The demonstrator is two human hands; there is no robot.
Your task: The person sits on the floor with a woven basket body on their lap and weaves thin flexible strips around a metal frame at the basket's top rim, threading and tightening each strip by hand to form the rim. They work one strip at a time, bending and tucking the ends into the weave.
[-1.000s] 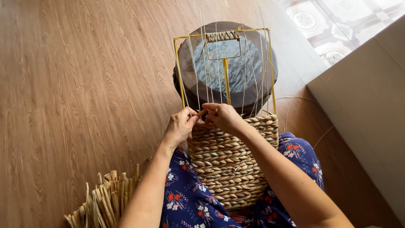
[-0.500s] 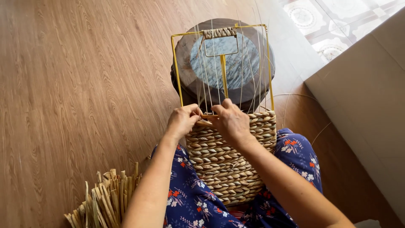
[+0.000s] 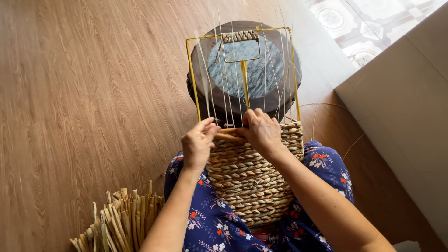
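Observation:
A half-woven straw basket [image 3: 252, 182] rests on my lap, built on a yellow wire frame [image 3: 192, 79] with thin upright strands. A tan straw strand [image 3: 228, 136] lies across the top woven row. My left hand [image 3: 198, 143] pinches the strand's left end at the frame's left side. My right hand [image 3: 261, 130] presses on the strand near the middle, fingers curled over the top row. The frame's woven handle [image 3: 239, 36] sits at the far end.
A round dark wooden stool with a grey stone top [image 3: 247, 70] stands behind the frame. A bundle of dried straw [image 3: 121, 224] lies on the wooden floor at lower left. A pale wall panel [image 3: 406, 107] runs along the right; patterned tiles [image 3: 364, 23] lie beyond.
Both hands have shifted slightly down and apart along the top row, drawing the straw strand across it. The right hand moved over the middle of the frame.

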